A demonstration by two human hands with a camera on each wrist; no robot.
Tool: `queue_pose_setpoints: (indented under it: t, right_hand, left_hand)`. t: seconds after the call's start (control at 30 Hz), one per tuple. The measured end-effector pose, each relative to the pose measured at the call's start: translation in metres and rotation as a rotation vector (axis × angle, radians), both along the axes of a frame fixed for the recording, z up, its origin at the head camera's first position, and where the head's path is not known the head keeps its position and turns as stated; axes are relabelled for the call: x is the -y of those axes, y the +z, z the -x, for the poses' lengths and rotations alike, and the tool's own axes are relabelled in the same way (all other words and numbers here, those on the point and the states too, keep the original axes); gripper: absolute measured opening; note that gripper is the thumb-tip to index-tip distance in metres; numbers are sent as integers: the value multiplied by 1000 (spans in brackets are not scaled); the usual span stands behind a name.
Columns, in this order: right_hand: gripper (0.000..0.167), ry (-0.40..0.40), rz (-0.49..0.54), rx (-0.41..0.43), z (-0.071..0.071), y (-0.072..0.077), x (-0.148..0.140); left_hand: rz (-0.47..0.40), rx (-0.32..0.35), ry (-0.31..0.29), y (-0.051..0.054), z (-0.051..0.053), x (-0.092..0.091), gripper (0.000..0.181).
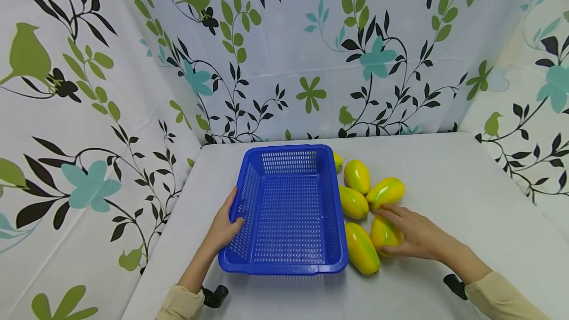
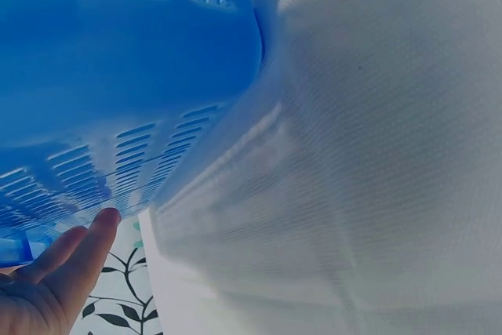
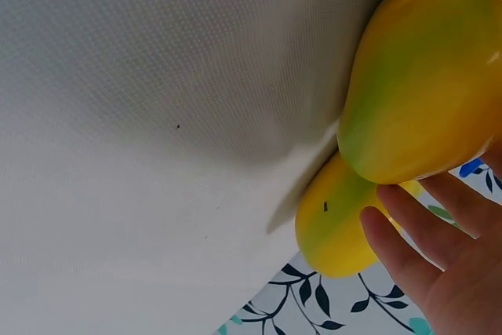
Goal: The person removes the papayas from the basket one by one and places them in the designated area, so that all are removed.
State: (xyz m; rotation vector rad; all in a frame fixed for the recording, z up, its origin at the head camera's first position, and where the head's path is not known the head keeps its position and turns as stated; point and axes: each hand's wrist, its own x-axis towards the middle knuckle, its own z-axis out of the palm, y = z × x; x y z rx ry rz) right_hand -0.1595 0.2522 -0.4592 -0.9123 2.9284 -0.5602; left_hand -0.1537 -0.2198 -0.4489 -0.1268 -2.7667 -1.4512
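A blue plastic basket (image 1: 289, 216) with slotted walls stands on the white table, nothing inside it. My left hand (image 1: 226, 226) grips its left rim, thumb over the inside and fingers against the outer wall; the left wrist view shows those fingers (image 2: 82, 260) beneath the slots. To the basket's right lie several glossy yellow-green mangoes. Over the nearest right one, a mango (image 1: 384, 233), my right hand (image 1: 415, 233) spreads its thumb and fingers to either side. In the right wrist view the fingers (image 3: 416, 233) are fairly straight at the mango's (image 3: 427, 76) end; the thumb is hidden.
Close to the right hand lie a front mango (image 1: 362, 248), a middle mango (image 1: 353, 202) and two farther ones, including a mango (image 1: 386, 191). Another mango (image 1: 338, 162) is partly hidden behind the basket's rim. Patterned cloth (image 1: 311, 63) surrounds the white table (image 1: 444, 177).
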Motion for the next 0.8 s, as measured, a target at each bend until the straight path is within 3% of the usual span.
queue_pose_setpoints:
  t: [0.17, 0.33, 0.47, 0.67, 0.8]
  right_hand:
    - [82, 10, 6, -17, 2, 1, 2]
    - [82, 38, -2, -56, 8, 6, 5]
    - [81, 69, 2, -110, 14, 11, 8]
    - [82, 98, 10, -172, 20, 16, 13]
    - [84, 104, 12, -186, 22, 21, 19]
  left_hand:
    - [19, -6, -11, 1, 0, 2, 84]
    - [104, -56, 9, 4, 2, 4, 84]
    - [177, -110, 28, 9, 4, 3, 84]
    - [278, -126, 71, 20, 6, -2, 89]
    - [325, -159, 60, 27, 6, -8, 87]
